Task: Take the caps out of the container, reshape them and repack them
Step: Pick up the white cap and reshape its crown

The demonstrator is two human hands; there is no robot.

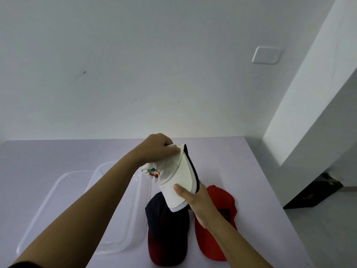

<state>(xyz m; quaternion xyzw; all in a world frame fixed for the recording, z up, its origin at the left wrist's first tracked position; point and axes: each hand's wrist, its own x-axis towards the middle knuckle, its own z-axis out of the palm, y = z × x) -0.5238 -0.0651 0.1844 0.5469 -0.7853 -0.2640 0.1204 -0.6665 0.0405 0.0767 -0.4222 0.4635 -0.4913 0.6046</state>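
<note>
In the head view, the white cap is held up in the air above the tabletop, over the two caps already laid out: a dark cap and, just beside it, a red cap. The crown is gripped by the left hand, whose fingers are curled and pinch the fabric at the upper end. The brim is held by the right hand, with the thumb pressed flat on its upper face and the other fingers wrapped underneath, mostly hidden. The clear container is seen to the left of the caps, with nothing showing inside it, and a second clear piece lies beside it; whether that is a lid or another tray cannot be told. The step in hand is judged to be the reshaping of this cap. The brim should be held firmly as the anchor while the crumpled crown is drawn away from it and smoothed, so that the front panel with the coloured logo is rounded out. The fabric should be pulled evenly, not twisted, and the brim's curve should not be flattened. Only then should the cap be set down beside the others.
</note>
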